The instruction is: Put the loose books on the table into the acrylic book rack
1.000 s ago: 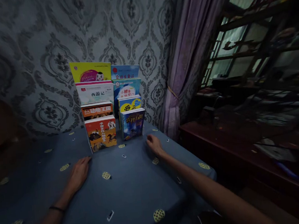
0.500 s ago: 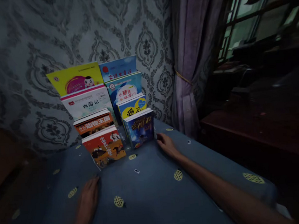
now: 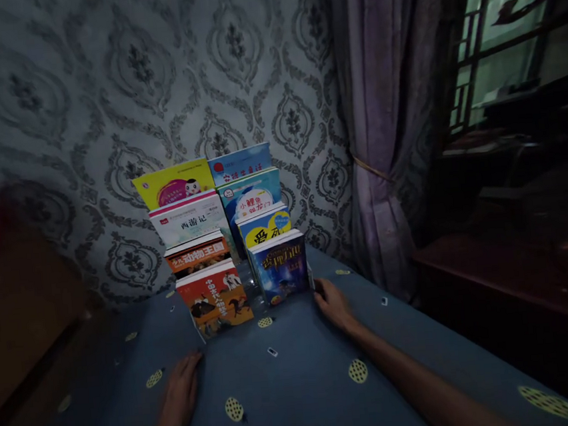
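A clear tiered book stand [image 3: 258, 302] stands on the table. Its two columns hold picture books, with an orange-red book [image 3: 215, 301] front left and a dark blue book [image 3: 283, 270] front right. Behind them rise a white book [image 3: 192, 223], a yellow-green book [image 3: 173, 183] and several blue ones. My left hand [image 3: 181, 387] lies on the cloth by the stand's front left corner, fingers stretched forward, holding nothing. My right hand [image 3: 334, 307] is at the stand's right front edge, fingers loosely bent and apart, fingertips at or against its side; exact contact is hard to make out.
A blue cloth [image 3: 292, 400] with yellow pineapple-like prints covers the table. Behind the stand is a patterned wall [image 3: 144, 72]. A tied purple curtain [image 3: 374, 130] hangs at the right, beside a dark reddish surface [image 3: 511, 271]. A brown board-like shape [image 3: 11, 299] stands at the left.
The whole scene sits lower and slightly to the right in the view, as the camera has tilted up. Both hands keep about the same places beside the stand.
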`<state>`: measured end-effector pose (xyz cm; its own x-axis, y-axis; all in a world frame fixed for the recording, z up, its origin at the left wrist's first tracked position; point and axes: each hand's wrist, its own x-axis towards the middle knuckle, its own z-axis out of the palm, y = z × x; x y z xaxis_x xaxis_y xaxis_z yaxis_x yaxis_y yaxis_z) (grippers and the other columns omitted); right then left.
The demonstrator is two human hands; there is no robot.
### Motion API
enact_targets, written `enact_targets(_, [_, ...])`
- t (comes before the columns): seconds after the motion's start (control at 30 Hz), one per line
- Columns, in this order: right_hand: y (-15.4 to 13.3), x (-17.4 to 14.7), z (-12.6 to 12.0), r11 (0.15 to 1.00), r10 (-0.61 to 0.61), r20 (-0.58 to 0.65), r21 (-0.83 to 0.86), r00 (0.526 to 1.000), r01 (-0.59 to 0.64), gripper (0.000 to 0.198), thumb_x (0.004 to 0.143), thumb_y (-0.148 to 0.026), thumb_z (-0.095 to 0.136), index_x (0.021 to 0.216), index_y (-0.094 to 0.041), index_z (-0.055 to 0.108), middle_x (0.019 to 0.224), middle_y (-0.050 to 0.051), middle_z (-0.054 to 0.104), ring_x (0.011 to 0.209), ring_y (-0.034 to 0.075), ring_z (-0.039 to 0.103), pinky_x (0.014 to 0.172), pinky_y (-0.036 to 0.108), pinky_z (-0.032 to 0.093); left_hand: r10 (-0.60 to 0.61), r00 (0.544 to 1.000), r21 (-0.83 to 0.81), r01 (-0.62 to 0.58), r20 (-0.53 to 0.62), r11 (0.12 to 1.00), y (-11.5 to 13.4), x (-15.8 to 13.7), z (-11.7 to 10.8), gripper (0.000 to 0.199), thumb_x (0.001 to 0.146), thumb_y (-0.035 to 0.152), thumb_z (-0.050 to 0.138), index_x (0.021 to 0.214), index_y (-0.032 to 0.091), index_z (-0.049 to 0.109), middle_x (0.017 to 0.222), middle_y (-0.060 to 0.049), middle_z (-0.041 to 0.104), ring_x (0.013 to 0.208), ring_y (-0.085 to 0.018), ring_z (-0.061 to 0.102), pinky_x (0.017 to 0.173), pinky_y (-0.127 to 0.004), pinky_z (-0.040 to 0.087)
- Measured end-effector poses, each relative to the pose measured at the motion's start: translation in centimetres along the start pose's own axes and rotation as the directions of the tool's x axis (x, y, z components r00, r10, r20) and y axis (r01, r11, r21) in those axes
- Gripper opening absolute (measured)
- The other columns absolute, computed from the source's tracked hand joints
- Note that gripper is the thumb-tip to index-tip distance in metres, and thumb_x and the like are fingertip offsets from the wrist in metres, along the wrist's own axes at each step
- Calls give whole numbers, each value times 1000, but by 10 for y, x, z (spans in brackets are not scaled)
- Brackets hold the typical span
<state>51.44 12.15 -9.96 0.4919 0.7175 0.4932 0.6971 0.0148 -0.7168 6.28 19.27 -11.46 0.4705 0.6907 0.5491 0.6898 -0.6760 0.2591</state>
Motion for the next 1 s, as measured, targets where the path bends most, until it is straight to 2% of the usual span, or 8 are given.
enact_targets(0.1, [1, 0, 0, 1000, -14, -7, -10, 1000, 14, 31, 79, -23, 47, 104, -21, 65, 100, 9, 73, 99, 26, 69, 92, 44, 55, 21, 1000, 1, -21, -11, 1000, -6, -1, 2, 40, 95, 32, 39, 118, 27, 71, 121, -9, 75, 111, -26, 72, 97, -42, 61])
enact_targets(0.33, [8, 0, 1, 1000, -20, -31, 0, 999, 20, 38, 78, -31, 45, 109, -21, 65, 106, 13, 74, 97, 30, 72, 90, 48, 57, 105, 994, -4, -105, 41, 994, -34, -2, 14, 40, 94, 29, 44, 123, 35, 71, 125, -4, 73, 113, -25, 72, 95, -38, 62])
enact_targets(0.5, [11, 0, 1, 1000, 7, -4, -5, 1000, -7, 44, 78, -33, 44, 114, -19, 64, 110, 14, 74, 103, 30, 71, 94, 49, 55, 100, 995, -27, -100, -7, 995, -20, 0, 8, 39, 93, 28, 45, 119, 33, 73, 123, -6, 74, 111, -25, 73, 94, -37, 62])
enact_targets(0.63, [11, 0, -2, 999, 38, 43, -2, 998, -38, 46, 78, -35, 47, 116, -19, 64, 114, 14, 73, 108, 30, 69, 99, 47, 53, 120, 989, -2, -120, -81, 993, -5, 2, 0, 38, 99, 35, 41, 117, 28, 74, 119, -7, 76, 106, -23, 74, 92, -35, 62])
enact_targets(0.8, [6, 0, -2, 998, 54, 31, 20, 998, -55, 46, 76, -35, 45, 114, -18, 65, 114, 15, 73, 108, 31, 69, 99, 47, 52, 160, 971, 3, -162, -176, 987, -11, 0, 10, 49, 102, 48, 32, 110, 29, 76, 111, -7, 78, 99, -22, 77, 84, -30, 65])
enact_targets(1.0, [5, 0, -5, 998, 51, 42, 45, 998, -52, 48, 75, -36, 46, 115, -18, 65, 118, 15, 73, 112, 31, 68, 102, 47, 51, 181, 979, 31, -179, -95, 983, -23, 0, 11, 41, 101, 40, 37, 118, 31, 74, 118, -5, 76, 105, -22, 75, 89, -31, 63])
